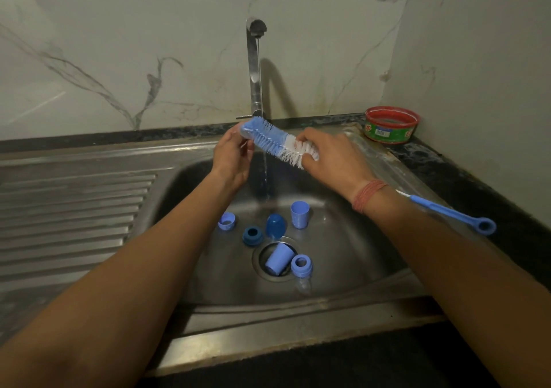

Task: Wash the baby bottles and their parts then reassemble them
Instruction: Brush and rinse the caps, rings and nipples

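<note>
My right hand (331, 158) grips a blue and white bottle brush (275, 141) at the white bristles. The brush's blue handle (453, 213) runs out past my right wrist. My left hand (231, 158) pinches a small clear teat (245, 131) that sits over the brush tip. Both hands are above the steel sink (357, 256), beside the running stream from the tap (255, 68). On the sink floor lie two light blue rings (226, 220) (301, 265), a dark blue ring (252, 235), a dark blue cap (275, 225), an upright light blue cap (299, 214), another light blue cap on the drain (278, 259) and a clear teat (304, 286).
A ribbed steel draining board (74, 208) lies to the left of the basin. A red tub of dish soap (392, 123) stands on the dark counter at the back right corner. Marble-patterned walls close off the back and right.
</note>
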{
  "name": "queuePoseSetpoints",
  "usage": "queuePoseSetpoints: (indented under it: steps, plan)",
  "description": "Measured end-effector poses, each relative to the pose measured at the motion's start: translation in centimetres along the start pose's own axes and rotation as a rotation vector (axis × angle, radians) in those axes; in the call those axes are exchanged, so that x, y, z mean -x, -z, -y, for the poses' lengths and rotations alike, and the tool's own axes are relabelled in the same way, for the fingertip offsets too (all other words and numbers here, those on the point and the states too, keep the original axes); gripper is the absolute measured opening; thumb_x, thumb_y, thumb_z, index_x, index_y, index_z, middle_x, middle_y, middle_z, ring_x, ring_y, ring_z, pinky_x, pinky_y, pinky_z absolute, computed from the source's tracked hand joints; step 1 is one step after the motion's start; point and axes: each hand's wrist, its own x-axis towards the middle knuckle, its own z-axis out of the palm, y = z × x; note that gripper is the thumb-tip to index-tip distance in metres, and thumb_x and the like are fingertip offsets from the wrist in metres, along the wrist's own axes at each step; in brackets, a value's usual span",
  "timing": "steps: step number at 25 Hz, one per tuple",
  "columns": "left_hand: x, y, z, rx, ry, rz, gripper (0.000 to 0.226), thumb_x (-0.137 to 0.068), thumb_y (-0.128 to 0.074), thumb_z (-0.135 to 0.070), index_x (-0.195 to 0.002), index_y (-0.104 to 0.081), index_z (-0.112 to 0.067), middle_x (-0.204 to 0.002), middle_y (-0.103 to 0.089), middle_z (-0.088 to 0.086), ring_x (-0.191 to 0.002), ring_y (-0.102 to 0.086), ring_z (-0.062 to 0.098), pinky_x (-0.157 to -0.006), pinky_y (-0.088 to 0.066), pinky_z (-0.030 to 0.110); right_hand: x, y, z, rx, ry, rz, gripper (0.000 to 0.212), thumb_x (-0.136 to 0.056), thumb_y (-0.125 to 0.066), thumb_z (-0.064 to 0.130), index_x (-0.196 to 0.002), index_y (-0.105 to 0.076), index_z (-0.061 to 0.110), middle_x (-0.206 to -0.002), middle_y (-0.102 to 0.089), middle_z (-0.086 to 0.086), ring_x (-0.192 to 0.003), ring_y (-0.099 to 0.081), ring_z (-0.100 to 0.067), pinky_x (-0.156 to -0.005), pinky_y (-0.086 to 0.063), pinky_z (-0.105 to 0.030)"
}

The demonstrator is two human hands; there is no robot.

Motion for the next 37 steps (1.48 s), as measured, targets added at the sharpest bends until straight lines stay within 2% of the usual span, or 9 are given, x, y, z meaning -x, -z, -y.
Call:
queuePoseSetpoints:
  steps: [6, 11, 14, 18, 22, 26, 30, 34, 37]
  plan:
    - [1.2, 0.1, -1.5, -0.158, -0.085, -0.003, 0.013, -0.098, -0.058, -0.009, -0.107, -0.066, -0.010, -0.101, -0.071, 0.003, -0.089, -0.068, 0.008, -0.072, -0.052, 0.015, 0.4, 1.4, 0.5, 0.199, 0.094, -0.077, 0.030, -0.088, -0.055, 0.024, -0.117, -0.058, 0.028, -0.098, -0.068, -0.007, -0.086, -0.062, -0.037, -0.063, -0.045, -0.037]
    - [2.3, 1.3, -3.1, -0.633, -0.099, -0.053, 0.019, -0.104, -0.048, -0.025, -0.104, -0.064, -0.015, -0.096, -0.065, 0.003, -0.093, -0.062, 0.017, -0.076, -0.051, 0.021, 0.4, 2.0, 0.9, 0.301, 0.261, -0.042, 0.030, -0.092, -0.051, 0.020, -0.119, -0.059, 0.031, -0.102, -0.066, -0.001, -0.086, -0.064, -0.031, -0.066, -0.051, -0.041]
    - [2.5, 2.8, -3.9, -0.692, -0.052, -0.033, 0.028, -0.104, -0.048, -0.032, -0.093, -0.068, -0.016, -0.089, -0.064, 0.007, -0.089, -0.058, 0.023, -0.085, -0.050, 0.034, 0.6, 2.3, 1.3, 0.285, 0.309, -0.028, 0.031, -0.092, -0.055, 0.022, -0.121, -0.061, 0.033, -0.106, -0.069, 0.001, -0.090, -0.065, -0.029, -0.069, -0.051, -0.036]
    - [3.1, 3.8, -4.0, -0.708, -0.196, 0.123, 0.019, -0.100, -0.054, -0.019, -0.115, -0.067, -0.018, -0.109, -0.069, -0.001, -0.107, -0.065, 0.017, -0.097, -0.053, 0.032, 0.6, 1.9, 2.1, -0.137, 0.016, 0.129, 0.029, -0.087, -0.062, 0.016, -0.115, -0.068, 0.025, -0.109, -0.071, -0.005, -0.097, -0.065, -0.024, -0.083, -0.052, -0.035]
    - [3.1, 4.3, -4.1, -0.681, -0.252, 0.234, 0.025, -0.096, -0.060, -0.011, -0.112, -0.069, -0.027, -0.120, -0.067, 0.000, -0.114, -0.063, 0.017, -0.092, -0.054, 0.027, 0.7, 3.2, 2.2, -0.643, -0.405, 0.407, 0.021, -0.090, -0.062, 0.012, -0.107, -0.069, 0.023, -0.083, -0.068, 0.000, -0.049, -0.052, -0.005, -0.044, -0.042, -0.020]
    - [2.9, 4.5, -4.2, -0.648, -0.191, 0.164, 0.023, -0.098, -0.058, -0.025, -0.115, -0.069, -0.014, -0.110, -0.072, 0.007, -0.097, -0.070, 0.015, -0.085, -0.055, 0.025, 0.9, 2.5, 1.5, 0.042, 0.074, 0.056, 0.028, -0.090, -0.064, 0.027, -0.118, -0.066, 0.027, -0.107, -0.071, -0.001, -0.094, -0.065, -0.020, -0.081, -0.051, -0.032]
    - [3.3, 4.0, -4.2, -0.559, -0.022, 0.120, 0.033, -0.101, -0.050, -0.038, -0.111, -0.067, -0.012, -0.080, -0.067, 0.003, -0.066, -0.060, 0.007, -0.064, -0.052, 0.017, 1.1, 2.5, 1.4, 0.198, 0.381, -0.156, 0.027, -0.090, -0.064, 0.021, -0.116, -0.067, 0.028, -0.092, -0.073, -0.003, -0.075, -0.068, -0.029, -0.065, -0.053, -0.036]
    - [3.1, 4.4, -4.5, -0.560, -0.171, 0.232, 0.016, -0.097, -0.057, -0.017, -0.110, -0.066, -0.020, -0.116, -0.067, 0.005, -0.106, -0.066, 0.018, -0.086, -0.055, 0.026, 0.6, 2.1, 2.0, -0.181, -0.008, 0.103, 0.027, -0.088, -0.066, 0.021, -0.114, -0.069, 0.027, -0.105, -0.071, 0.003, -0.089, -0.064, -0.014, -0.072, -0.042, -0.019]
    - [3.5, 4.2, -4.4, -0.622, -0.222, 0.269, 0.024, -0.095, -0.060, -0.009, -0.110, -0.066, -0.026, -0.120, -0.064, 0.002, -0.110, -0.064, 0.015, -0.086, -0.055, 0.024, 0.7, 3.4, 2.2, -0.663, -0.408, 0.355, 0.022, -0.088, -0.067, 0.013, -0.109, -0.070, 0.019, -0.079, -0.068, 0.003, -0.052, -0.051, -0.006, -0.043, -0.037, -0.017]
